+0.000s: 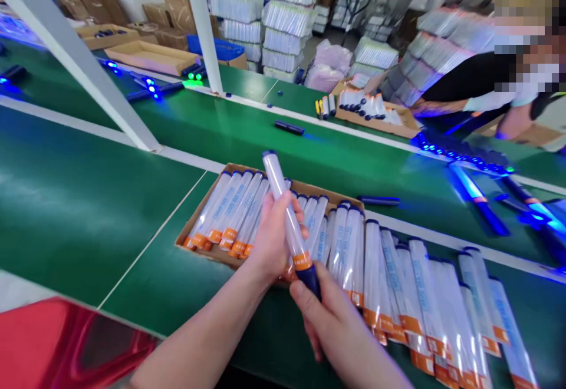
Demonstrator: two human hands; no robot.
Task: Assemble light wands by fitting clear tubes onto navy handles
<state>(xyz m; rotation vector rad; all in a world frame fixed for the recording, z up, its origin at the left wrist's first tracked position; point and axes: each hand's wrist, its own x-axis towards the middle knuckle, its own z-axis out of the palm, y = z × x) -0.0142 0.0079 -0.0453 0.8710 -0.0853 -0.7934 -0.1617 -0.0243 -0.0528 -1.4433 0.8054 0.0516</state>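
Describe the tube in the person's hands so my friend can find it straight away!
Find the long green table, then the cardboard box of clear tubes on its near side. Just over it, the left hand and right hand hold one tube. Unlike the boxed tubes, it is held up, with a dark blue handle below its orange band.

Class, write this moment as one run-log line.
left hand: around clear tube | right hand: gripping dark end | nearby: cardboard tray holding similar tubes
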